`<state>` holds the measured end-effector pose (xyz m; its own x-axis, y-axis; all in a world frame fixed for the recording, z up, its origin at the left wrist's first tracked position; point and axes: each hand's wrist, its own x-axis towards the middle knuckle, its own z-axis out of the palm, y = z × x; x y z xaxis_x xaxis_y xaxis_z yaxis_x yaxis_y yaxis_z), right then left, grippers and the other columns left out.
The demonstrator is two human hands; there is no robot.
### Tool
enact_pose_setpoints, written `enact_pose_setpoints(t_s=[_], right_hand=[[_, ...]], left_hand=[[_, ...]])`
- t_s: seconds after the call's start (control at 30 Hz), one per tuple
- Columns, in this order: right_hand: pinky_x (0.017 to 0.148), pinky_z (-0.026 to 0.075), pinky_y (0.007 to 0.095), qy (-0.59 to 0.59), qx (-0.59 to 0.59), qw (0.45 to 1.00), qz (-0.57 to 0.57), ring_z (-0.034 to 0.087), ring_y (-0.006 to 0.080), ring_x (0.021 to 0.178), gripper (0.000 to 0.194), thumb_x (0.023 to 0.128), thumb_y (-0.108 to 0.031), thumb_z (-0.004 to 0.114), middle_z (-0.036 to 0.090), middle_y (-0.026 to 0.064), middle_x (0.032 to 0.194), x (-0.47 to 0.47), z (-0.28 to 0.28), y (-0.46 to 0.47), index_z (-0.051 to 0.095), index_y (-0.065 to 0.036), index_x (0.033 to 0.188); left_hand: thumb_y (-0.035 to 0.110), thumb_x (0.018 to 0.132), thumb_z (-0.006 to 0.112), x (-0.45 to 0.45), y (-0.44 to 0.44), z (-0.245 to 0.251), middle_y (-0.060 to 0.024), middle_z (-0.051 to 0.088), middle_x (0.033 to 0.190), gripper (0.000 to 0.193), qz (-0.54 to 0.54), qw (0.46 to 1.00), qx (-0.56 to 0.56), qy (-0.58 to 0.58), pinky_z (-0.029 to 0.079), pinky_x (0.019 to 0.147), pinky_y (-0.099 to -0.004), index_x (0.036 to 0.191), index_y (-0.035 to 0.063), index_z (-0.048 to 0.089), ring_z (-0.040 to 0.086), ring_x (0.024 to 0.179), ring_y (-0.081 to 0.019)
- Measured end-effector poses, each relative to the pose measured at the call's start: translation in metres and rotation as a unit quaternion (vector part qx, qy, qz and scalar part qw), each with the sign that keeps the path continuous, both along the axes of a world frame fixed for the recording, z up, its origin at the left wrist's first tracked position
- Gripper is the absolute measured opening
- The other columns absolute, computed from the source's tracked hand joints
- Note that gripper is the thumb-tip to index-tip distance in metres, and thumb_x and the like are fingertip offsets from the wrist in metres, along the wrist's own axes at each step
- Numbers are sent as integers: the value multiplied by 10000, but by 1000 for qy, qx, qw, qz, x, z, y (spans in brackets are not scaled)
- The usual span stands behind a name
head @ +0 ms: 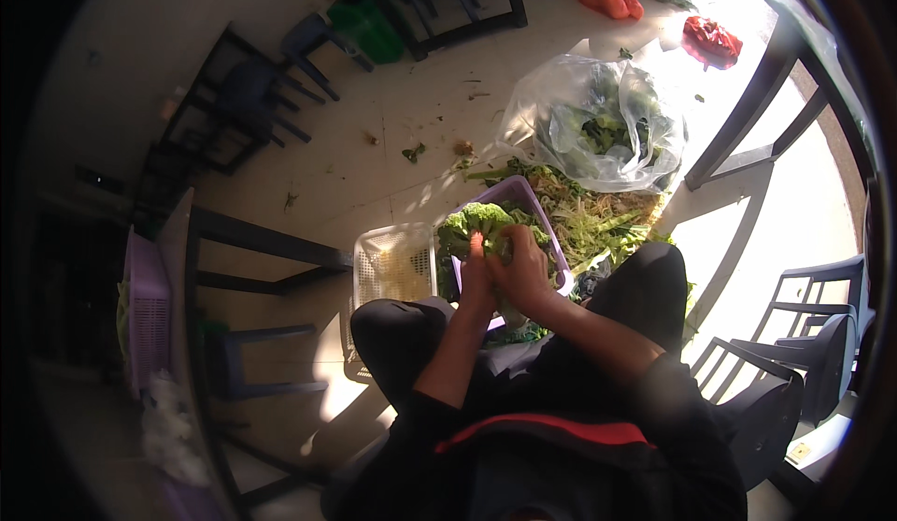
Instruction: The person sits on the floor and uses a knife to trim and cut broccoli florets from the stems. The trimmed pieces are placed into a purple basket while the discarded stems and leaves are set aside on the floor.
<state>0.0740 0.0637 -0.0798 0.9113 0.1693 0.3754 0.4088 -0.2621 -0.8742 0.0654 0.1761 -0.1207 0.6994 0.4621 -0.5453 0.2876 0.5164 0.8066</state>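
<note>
A head of broccoli (478,219) is held up between my two hands, above a purple plastic basket (534,202) on the floor between my knees. My left hand (477,276) is closed around its stem side, with fingertips up against the florets. My right hand (520,269) grips the stem from the other side, its fingers bent near the florets. Whether a tool is in either hand cannot be seen. More greens lie inside the purple basket. Left of it stands a white perforated plastic basket (394,230).
Leaf and stem trimmings (603,223) are heaped beyond the purple basket. A clear plastic bag of greens (596,125) stands behind them. A dark table leg (273,240) is at left, another table frame (750,100) at right. Stacked stools (764,409) stand at lower right.
</note>
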Motion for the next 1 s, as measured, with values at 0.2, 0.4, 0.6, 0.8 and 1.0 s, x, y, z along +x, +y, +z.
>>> enact_pose_setpoints(t_s=[0.2,0.4,0.6,0.8,1.0], right_hand=[[689,473,447,169,-87,980,61,604,379,761,214,780,-199,621,624,156,902,10,9,-23,580,-74,948],[797,478,426,120,-115,984,58,592,374,918,496,740,-352,703,612,211,918,43,17,-30,595,-56,1123],[699,479,424,70,-163,980,93,617,339,819,374,734,-300,717,617,148,922,55,15,-33,571,-38,957],[627,499,447,-62,-238,963,108,620,325,708,279,711,-240,686,564,125,813,33,17,-29,557,-52,872],[635,469,481,41,-214,963,159,610,349,685,275,721,-251,662,578,130,823,-23,22,-17,551,-48,869]], left_hand=[[705,886,302,10,46,9,-66,512,581,636,-75,972,-214,-67,471,508,-411,863,108,518,512,499,-230],[472,978,384,-7,28,27,-98,616,798,461,-131,964,-211,-100,516,577,-356,1068,53,554,609,645,-226],[459,956,463,-15,3,38,-91,612,732,420,-177,973,-137,-55,507,558,-325,991,58,580,604,573,-203],[409,957,484,-7,-15,9,-63,610,744,382,-27,996,-76,-28,494,544,-334,949,45,600,592,591,-184],[586,931,391,11,67,-38,-92,592,739,555,20,979,-198,-49,494,546,-371,995,67,579,571,590,-236]])
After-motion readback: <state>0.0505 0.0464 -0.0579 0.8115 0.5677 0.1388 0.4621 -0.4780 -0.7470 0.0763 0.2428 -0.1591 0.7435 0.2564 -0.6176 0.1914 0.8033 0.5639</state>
